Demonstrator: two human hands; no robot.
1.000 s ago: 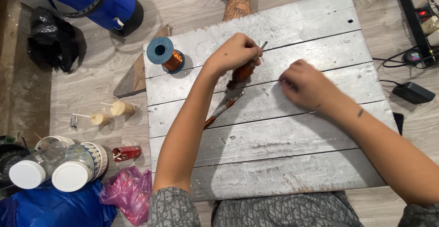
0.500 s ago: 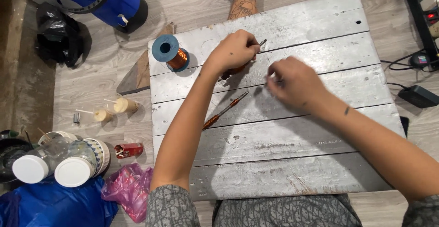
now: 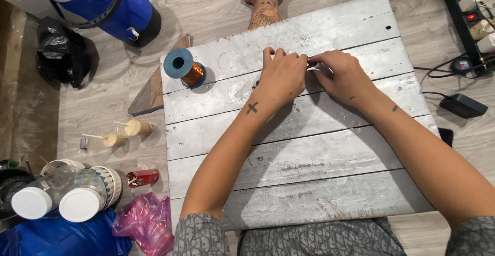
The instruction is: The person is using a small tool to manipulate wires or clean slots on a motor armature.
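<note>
Board (image 3: 289, 184): two hands meet; one copper-wire spool (image 3: 186, 69).

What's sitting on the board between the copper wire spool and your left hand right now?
Nothing: in the head view only bare grey plank of the wooden board lies between the copper wire spool and the left hand.
</note>
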